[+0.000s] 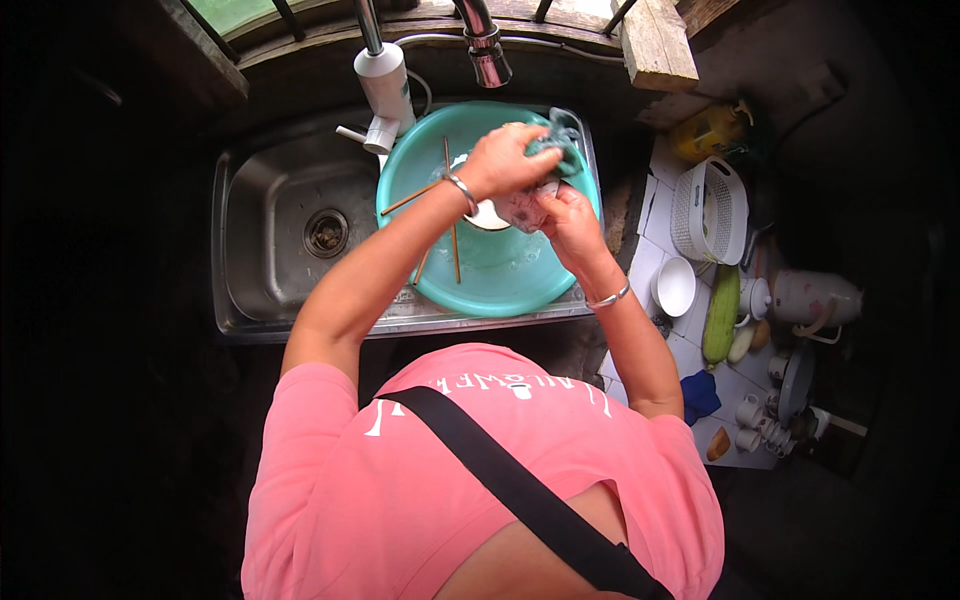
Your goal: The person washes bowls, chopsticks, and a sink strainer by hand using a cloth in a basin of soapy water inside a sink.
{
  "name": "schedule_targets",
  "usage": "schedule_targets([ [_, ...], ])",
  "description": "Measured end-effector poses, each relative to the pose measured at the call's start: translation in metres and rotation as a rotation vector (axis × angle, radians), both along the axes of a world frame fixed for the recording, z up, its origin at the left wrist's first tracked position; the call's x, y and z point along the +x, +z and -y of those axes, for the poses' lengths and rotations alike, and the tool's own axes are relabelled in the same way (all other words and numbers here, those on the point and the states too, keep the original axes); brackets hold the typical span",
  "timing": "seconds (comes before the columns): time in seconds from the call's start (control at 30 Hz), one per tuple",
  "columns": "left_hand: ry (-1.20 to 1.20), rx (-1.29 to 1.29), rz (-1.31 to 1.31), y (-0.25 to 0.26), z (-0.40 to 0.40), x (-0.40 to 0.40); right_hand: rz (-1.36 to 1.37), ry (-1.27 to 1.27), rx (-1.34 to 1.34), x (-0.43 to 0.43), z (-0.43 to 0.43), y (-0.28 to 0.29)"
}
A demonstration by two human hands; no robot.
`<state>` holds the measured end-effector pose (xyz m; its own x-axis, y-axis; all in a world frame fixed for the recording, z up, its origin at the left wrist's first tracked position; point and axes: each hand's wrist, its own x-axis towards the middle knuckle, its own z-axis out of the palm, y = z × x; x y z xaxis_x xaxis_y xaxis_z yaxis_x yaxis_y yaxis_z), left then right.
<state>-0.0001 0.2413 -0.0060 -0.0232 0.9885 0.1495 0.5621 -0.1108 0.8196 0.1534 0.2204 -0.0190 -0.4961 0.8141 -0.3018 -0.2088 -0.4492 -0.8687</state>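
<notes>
My left hand [506,161] holds a crumpled green cloth [556,150] above the far right part of a turquoise plastic basin [401,247]. Just below it, my right hand [574,229] grips a patterned, pinkish dish [525,208], whose exact kind cannot be told because my hands partly cover it. Under my hands a white bowl [489,216] sits in the basin, partly hidden. Several wooden chopsticks [455,255] lean in the basin, some across its left rim. Water with some suds shows at the bottom.
The basin stands on a steel sink [274,225] below a chrome faucet [487,56] and a white water-heater tap [384,90]. On the tiled counter at right are a white bowl [673,286], a white basket [709,214], a green gourd [721,315], a blue cloth [699,397] and cups [748,439].
</notes>
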Motion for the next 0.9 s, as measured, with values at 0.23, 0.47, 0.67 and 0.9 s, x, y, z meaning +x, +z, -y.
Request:
schedule_targets([
  [0.23, -0.043, 0.299, -0.135, -0.014, 0.029, 0.023, -0.298, -0.038, -0.148, 0.007, -0.003, 0.001],
  [0.47, -0.002, 0.336, -0.176, -0.022, 0.048, 0.009, -0.462, -0.173, -0.106, 0.013, -0.013, -0.008],
  [0.67, 0.116, 0.170, -0.137, -0.084, 0.050, -0.005, -0.497, -0.233, -0.090, 0.023, -0.030, -0.001],
  [0.9, 0.120, 0.077, -0.143, -0.096, 0.041, -0.005, -0.343, -0.155, -0.005, 0.018, -0.027, 0.017],
])
